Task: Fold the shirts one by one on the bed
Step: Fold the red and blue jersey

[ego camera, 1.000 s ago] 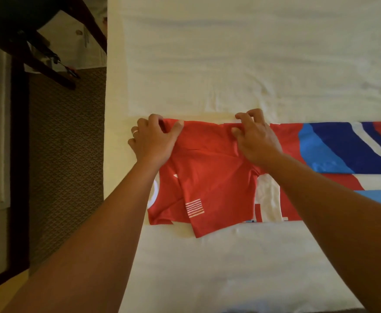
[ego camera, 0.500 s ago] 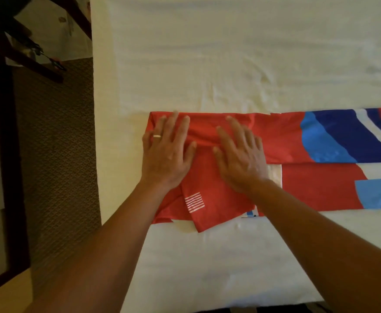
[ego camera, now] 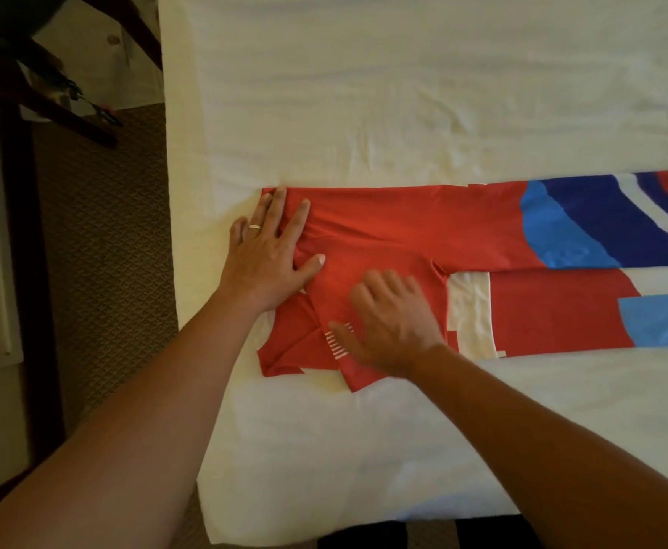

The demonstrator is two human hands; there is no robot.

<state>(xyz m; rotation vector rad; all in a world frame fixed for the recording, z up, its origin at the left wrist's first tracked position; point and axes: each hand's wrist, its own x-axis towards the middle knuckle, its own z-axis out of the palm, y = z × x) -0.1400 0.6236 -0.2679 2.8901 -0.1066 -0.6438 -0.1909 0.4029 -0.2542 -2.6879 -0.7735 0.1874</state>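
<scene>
Fingers (ego camera: 280, 204) of the left hand (ego camera: 270, 253) lie straight and spread, palm down, pressing the far-left corner of the red, white and blue printed jersey-fabric shirt (ego camera: 423, 231); plain ring (ego camera: 254, 227) visible on one finger. Right hand (ego camera: 393, 320) is motion-blurred, fingers look extended and flat on the folded-in red sleeve panel with the white striped patch (ego camera: 336, 340), holding nothing as far as can be told. Shirt lies on the white sheeted bed (ego camera: 364, 93), stretched as a long band from near the left edge of the bed out past the right frame edge, so its far end is out of view. Progress call: sides already folded in lengthwise, sleeve turned over onto the body, hands flattening that layer. Near-left corner is uneven, a red flap pokes out past the lower edge toward the person. Left to do, judging from the layout: tidy that flap, then fold the long band crosswise into a compact stack. No other shirts in frame, folded or unfolded, so overall count cannot be told. Brown patterned carpet (ego camera: 102, 231) and dark wooden chair (ego camera: 27, 73) sit left of the bed.
</scene>
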